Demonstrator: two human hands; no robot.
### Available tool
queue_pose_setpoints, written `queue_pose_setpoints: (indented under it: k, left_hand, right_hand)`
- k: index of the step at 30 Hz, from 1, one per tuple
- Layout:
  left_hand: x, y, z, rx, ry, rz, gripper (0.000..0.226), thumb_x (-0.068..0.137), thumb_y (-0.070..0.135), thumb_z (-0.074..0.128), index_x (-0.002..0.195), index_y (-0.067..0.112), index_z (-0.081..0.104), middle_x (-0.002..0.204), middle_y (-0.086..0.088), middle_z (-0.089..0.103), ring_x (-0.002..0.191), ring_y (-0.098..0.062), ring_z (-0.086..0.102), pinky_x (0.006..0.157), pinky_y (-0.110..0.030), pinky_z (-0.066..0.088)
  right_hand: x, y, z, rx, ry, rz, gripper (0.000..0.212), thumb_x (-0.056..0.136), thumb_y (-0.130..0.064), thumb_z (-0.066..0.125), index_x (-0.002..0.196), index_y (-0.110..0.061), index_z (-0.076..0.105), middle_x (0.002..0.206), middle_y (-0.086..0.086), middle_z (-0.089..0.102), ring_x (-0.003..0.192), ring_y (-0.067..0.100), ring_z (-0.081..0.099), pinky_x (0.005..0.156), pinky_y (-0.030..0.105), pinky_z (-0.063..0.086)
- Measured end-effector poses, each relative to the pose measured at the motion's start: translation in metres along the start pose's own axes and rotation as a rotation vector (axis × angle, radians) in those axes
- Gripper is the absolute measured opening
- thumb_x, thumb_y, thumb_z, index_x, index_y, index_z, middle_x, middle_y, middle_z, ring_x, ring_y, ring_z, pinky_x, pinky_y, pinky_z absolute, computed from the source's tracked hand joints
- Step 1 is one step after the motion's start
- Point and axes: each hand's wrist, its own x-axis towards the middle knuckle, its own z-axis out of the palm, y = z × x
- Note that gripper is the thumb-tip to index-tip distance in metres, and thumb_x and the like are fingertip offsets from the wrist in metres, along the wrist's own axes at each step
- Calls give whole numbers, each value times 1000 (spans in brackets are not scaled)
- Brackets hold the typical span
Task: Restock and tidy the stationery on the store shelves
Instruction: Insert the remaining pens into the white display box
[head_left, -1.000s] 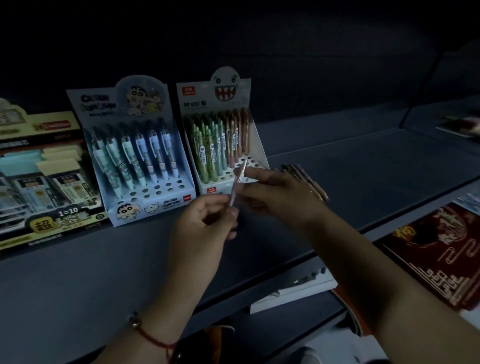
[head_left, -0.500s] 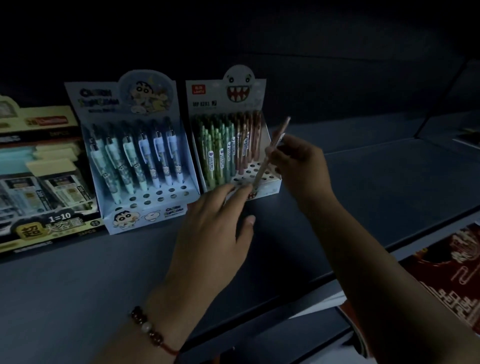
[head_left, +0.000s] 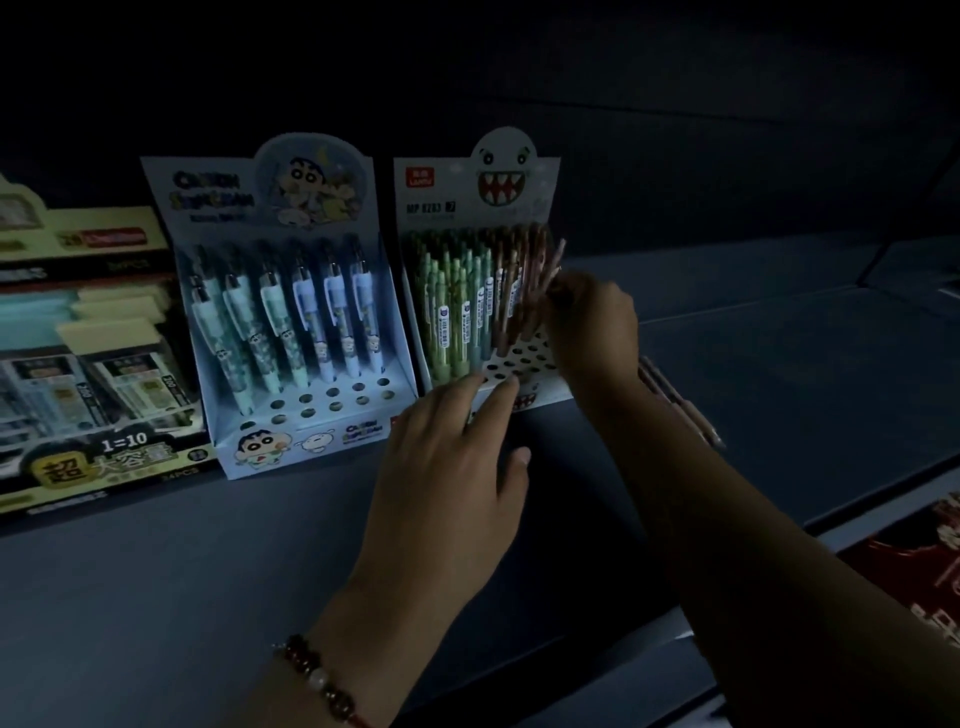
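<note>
Dim shelf (head_left: 208, 597): right hand (head_left: 592, 332) pinches a brown pen (head_left: 551, 265) over the monster-face box (head_left: 480, 208), left hand (head_left: 447, 467) spread flat.

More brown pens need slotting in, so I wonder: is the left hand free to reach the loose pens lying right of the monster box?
Probably not directly: the left hand steadies the monster box, and the right arm crosses before the loose pens.

A dim, shadowy store bay: a flat dark grey metal shelf board (head_left: 156, 597) runs beneath a near-black back panel (head_left: 623, 130), with faint light falling from the left.
</note>
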Motion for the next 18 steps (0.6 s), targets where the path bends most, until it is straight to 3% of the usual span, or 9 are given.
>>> queue_pose_setpoints:
  k: [3, 10, 13, 16, 18]
  left_hand:
    - [1, -1, 1, 7, -20, -2, 56, 92, 40, 55, 145, 24, 44, 145, 0, 48, 132, -22, 44, 103, -38, 39]
    - [4, 2, 0, -29, -30, -11, 55, 91, 39, 57, 143, 25, 46, 143, 3, 48, 130, -21, 45, 101, -35, 40]
    - [4, 4, -2, -26, -38, -9, 55, 91, 40, 55, 143, 24, 47, 144, 2, 48, 130, -21, 44, 102, -36, 40]
    - [3, 5, -7, -34, -46, -6, 54, 91, 39, 55, 143, 23, 47, 143, 2, 48, 130, -22, 45, 101, -37, 41]
    - [3, 6, -10, -40, -77, -12, 54, 93, 40, 53, 143, 24, 45, 145, 1, 45, 132, -23, 42, 104, -39, 39]
  right_hand:
    - [16, -5, -3, -59, -46, 48, 22, 94, -25, 53, 85, -16, 71, 73, 0, 67, 65, 18, 63, 59, 31, 52]
    - [12, -7, 6, -175, -120, 44, 24, 94, -21, 47, 77, -14, 64, 77, 4, 67, 66, 21, 62, 59, 33, 50]
    - [13, -10, 1, -157, -154, 67, 19, 89, -21, 54, 78, -17, 69, 78, 4, 68, 69, 22, 64, 59, 31, 51]
    - [4, -15, -18, -97, -230, 103, 14, 87, -21, 58, 87, -18, 72, 79, 3, 69, 71, 21, 65, 57, 27, 49]
    - [-21, -15, -37, -80, -276, 111, 19, 90, -22, 59, 102, -14, 72, 90, 6, 70, 82, 23, 67, 69, 28, 53]
